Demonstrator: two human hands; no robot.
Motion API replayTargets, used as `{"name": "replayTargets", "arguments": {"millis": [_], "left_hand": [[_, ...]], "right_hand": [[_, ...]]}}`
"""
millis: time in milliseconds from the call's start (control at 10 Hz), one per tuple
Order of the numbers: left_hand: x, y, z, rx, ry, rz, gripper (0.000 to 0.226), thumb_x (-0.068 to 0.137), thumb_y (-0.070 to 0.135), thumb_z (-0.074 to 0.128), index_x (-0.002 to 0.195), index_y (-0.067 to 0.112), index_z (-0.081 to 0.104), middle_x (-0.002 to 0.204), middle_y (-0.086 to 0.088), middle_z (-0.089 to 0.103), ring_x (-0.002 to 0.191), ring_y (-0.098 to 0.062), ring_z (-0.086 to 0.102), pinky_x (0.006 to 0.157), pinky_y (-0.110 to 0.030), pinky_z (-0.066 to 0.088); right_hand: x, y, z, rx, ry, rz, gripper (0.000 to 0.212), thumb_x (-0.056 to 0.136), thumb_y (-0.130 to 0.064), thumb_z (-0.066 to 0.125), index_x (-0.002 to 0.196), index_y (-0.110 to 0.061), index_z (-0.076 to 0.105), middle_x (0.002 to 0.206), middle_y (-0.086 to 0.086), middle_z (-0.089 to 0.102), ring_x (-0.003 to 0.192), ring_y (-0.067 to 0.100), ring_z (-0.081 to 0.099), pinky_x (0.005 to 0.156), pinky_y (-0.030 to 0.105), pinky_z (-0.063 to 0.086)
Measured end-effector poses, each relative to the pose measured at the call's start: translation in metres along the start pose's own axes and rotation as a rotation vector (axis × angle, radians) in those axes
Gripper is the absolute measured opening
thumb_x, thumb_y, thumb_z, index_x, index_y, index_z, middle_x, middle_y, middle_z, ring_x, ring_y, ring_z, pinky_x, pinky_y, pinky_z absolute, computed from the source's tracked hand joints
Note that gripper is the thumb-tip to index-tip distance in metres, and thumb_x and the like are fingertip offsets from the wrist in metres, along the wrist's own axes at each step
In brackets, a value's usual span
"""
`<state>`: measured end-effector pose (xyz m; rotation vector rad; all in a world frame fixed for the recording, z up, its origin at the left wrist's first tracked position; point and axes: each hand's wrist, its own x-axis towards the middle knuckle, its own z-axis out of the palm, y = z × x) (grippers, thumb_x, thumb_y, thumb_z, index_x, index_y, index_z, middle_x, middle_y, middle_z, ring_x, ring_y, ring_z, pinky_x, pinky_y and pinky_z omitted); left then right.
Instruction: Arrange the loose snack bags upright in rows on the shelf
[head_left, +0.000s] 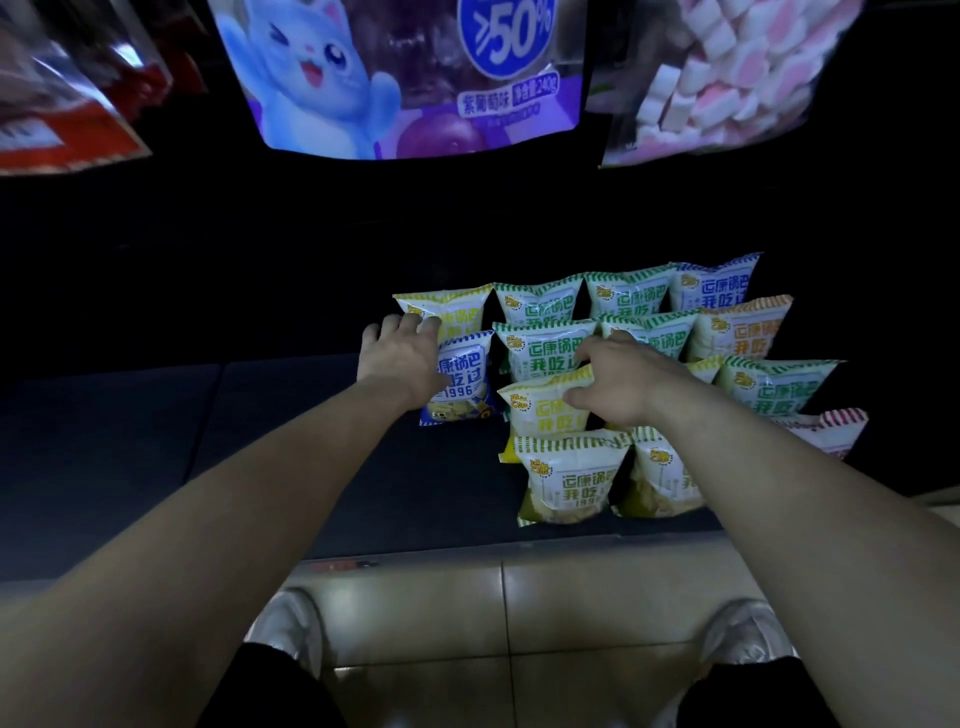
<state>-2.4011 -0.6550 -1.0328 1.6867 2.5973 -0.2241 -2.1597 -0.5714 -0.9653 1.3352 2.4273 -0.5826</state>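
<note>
Left hand (400, 358), right hand (618, 384) grip snack bags (571, 478); open shelf (311, 441) leftward.

Hanging purple pouch (405, 78) cut by top edge — red-striped bag (841, 428) half hidden behind right forearm (753, 447).

Dim light; beige floor tiles (441, 613); big candy bags (395, 78) overhead, perhaps hanging; darkness beyond.
</note>
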Motion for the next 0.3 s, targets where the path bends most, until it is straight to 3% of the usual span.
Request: {"name": "replayTargets", "arguments": {"millis": [300], "left_hand": [[-0.061, 0.011, -0.054, -0.078, -0.068, -0.007, 0.073, 0.087, 0.054, 0.06, 0.147, 0.02, 0.036, 0.144, -0.007, 0.044, 0.132, -0.029, 0.04, 0.108, -0.046, 0.033]], "right_hand": [[-0.043, -0.005, -0.011, 0.032, 0.108, -0.029, 0.067, 0.095, -0.048, 0.058, 0.15, -0.02, 0.034, 0.155, 0.011, 0.03, 0.132, 0.037, 0.044, 0.101, 0.049, 0.045]]}}
